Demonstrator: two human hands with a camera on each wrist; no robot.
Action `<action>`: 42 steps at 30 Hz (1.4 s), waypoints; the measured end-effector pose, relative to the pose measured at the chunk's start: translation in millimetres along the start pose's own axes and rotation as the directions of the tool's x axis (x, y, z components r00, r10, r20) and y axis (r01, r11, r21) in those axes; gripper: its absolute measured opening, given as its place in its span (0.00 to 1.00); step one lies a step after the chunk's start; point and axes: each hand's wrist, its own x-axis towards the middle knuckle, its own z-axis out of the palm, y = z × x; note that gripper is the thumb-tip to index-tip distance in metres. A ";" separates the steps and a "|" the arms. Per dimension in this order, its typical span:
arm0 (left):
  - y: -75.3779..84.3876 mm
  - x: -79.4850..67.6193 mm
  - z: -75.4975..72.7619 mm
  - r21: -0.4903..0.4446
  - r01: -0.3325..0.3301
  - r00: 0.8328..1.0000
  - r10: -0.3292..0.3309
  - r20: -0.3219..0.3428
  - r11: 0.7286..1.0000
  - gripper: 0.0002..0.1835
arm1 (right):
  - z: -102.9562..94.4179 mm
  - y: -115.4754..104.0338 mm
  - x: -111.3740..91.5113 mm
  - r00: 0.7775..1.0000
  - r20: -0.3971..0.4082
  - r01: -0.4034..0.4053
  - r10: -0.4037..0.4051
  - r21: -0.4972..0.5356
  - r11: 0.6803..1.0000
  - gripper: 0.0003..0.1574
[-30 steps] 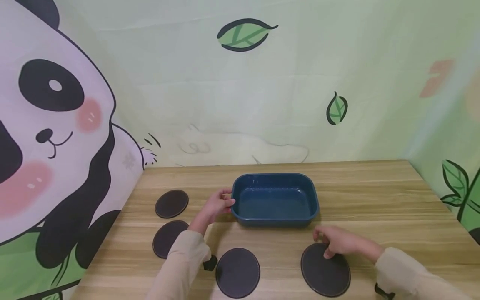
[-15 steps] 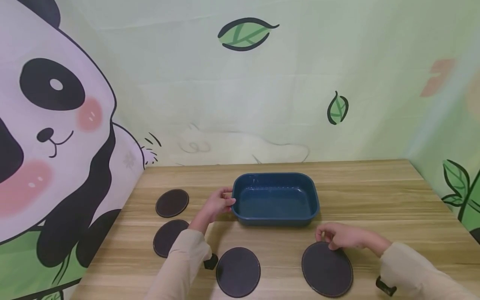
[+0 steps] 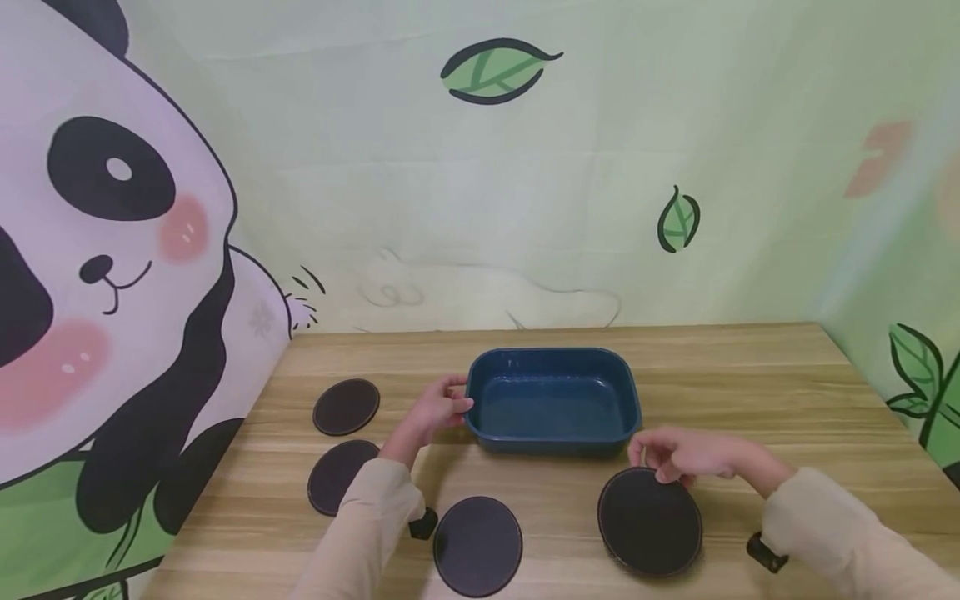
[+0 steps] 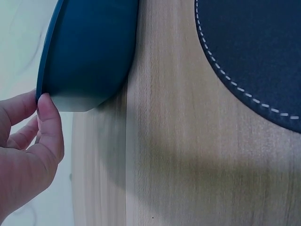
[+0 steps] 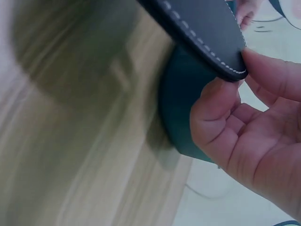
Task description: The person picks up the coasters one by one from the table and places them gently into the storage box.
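Note:
My right hand (image 3: 690,454) pinches the far edge of a round black coaster (image 3: 651,523) with pale stitching. In the right wrist view the coaster (image 5: 207,28) is tilted and raised, its shadow falling on the wood below. A deep blue rectangular baking dish (image 3: 555,408) stands at the middle back, nothing inside it. At the dish's left end, my left hand (image 3: 438,407) holds the rim between thumb and fingers, as the left wrist view shows at the dish wall (image 4: 89,52). Another coaster (image 3: 478,546) lies flat between my forearms.
Two more dark coasters lie at the left, the rear one (image 3: 347,407) fully visible and the nearer one (image 3: 341,477) partly covered by my left sleeve. The wooden table (image 3: 757,392) meets a printed backdrop (image 3: 360,167) behind the dish.
My right fingers have slid to the coaster's far edge and lifted it off the table, tilting it. The left hand and the dish have stayed in place.

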 end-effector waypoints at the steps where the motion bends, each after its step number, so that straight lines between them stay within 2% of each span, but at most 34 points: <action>1: -0.2 -0.1 0.0 0.001 0.000 1.000 0.000 0.001 1.000 0.24 | -1.3 -1.8 0.6 1.000 -0.003 0.008 -0.008 0.010 1.000 0.16; 7: 0.6 -1.3 0.2 0.002 0.000 1.000 0.000 0.004 1.000 0.23 | -7.3 -10.4 5.8 0.999 -0.030 0.040 -0.039 0.049 0.998 0.15; 12: 0.3 -0.5 0.5 -0.003 -0.003 1.000 0.003 0.007 1.000 0.23 | -11.6 -19.2 14.4 0.992 -0.081 0.101 -0.092 0.104 0.989 0.16; 20: 0.0 0.4 0.7 -0.011 -0.001 1.000 0.001 0.010 1.000 0.24 | -15.9 -23.3 32.1 0.976 -0.185 0.167 -0.118 0.275 0.947 0.13; 27: 1.4 -1.9 -0.3 0.005 -0.009 1.000 0.008 0.018 1.000 0.24 | -17.8 -26.6 49.2 0.950 -0.309 0.155 -0.033 0.380 0.912 0.12; 28: 4.6 -5.6 -0.2 0.012 -0.009 1.000 0.008 0.022 1.000 0.24 | -17.9 -27.1 52.0 0.946 -0.323 0.156 -0.021 0.399 0.904 0.12; 35: 0.5 -2.5 -0.5 0.021 -0.005 1.000 0.004 0.013 1.000 0.24 | -16.8 -27.9 69.5 0.926 -0.377 0.189 0.016 0.500 0.845 0.13; 42: 0.1 -1.6 -1.3 0.016 -0.010 1.000 0.010 0.016 1.000 0.23 | -13.4 -30.6 84.3 0.890 -0.448 0.208 0.085 0.565 0.799 0.13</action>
